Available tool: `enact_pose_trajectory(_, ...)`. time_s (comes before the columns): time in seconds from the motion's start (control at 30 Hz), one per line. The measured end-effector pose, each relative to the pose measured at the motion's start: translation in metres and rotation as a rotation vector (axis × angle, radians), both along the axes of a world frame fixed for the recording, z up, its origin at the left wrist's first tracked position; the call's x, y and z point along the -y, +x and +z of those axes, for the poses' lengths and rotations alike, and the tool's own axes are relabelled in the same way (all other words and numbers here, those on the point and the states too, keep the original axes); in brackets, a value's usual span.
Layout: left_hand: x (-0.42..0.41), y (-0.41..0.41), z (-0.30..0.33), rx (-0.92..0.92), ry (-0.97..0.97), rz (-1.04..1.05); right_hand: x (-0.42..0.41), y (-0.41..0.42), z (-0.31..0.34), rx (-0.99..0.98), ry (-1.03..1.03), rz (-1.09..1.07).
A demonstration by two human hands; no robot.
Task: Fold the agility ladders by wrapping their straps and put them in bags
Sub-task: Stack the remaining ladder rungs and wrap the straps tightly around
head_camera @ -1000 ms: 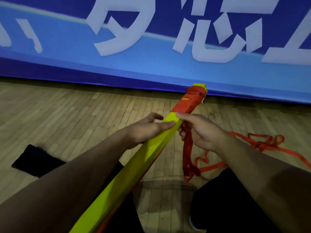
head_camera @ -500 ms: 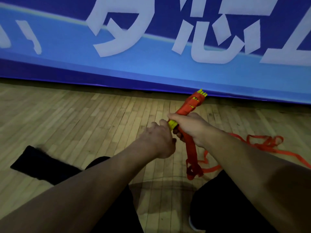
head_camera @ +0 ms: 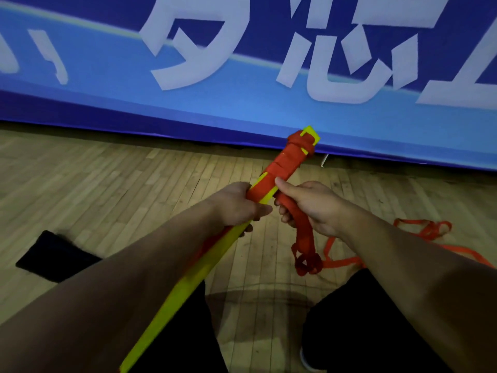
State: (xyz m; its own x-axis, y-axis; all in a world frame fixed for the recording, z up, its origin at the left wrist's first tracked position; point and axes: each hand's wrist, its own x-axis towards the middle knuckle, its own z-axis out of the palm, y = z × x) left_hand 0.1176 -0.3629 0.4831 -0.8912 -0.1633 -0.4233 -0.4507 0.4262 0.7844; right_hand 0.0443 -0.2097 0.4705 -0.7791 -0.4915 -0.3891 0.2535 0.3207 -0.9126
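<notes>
Left hand [head_camera: 236, 205] gripping yellow flat ladder rungs bundle [head_camera: 185, 286]; right hand [head_camera: 309, 208] clutching orange webbing strap [head_camera: 301, 224]; flat black fabric bag [head_camera: 51, 255] lying on wooden floor [head_camera: 107, 189].

Wooden floor [head_camera: 107, 189]: narrow light-brown planks, strip pattern, spans whole lower half of view; curved shadow on planks near bottom centre
Blue banner [head_camera: 242, 111]: stands upright along far edge of floor, fills upper part of view; lighter blue band across middle, darker blue strip at base, large white characters printed across top
Small white mark [head_camera: 324, 160] on floor at banner base, right of centre; too small to identify
</notes>
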Motion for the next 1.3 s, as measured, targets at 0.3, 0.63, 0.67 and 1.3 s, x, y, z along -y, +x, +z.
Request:
enact_pose_trajectory(0.3, -0.024, 0.002, -0.001, -0.056, -0.572, -0.284, 0.004, 0.001, -0.003, -0.031, 0.033, -0.061)
enact_pose_trajectory(0.63, 0.012, 0.010, -0.003, -0.022, 0.386, -0.011, -0.005, -0.005, 0.004, -0.022, -0.080, 0.090)
enact_pose_trajectory(0.67, 0.008, 0.006, -0.002, -0.043, 0.186, 0.020, -0.004, -0.004, 0.005, -0.039, -0.006, 0.092)
enact_pose_trajectory(1.3, 0.022, 0.017, -0.004, 0.055, 0.391, -0.114, -0.001, 0.001, -0.010, 0.098, -0.224, 0.074)
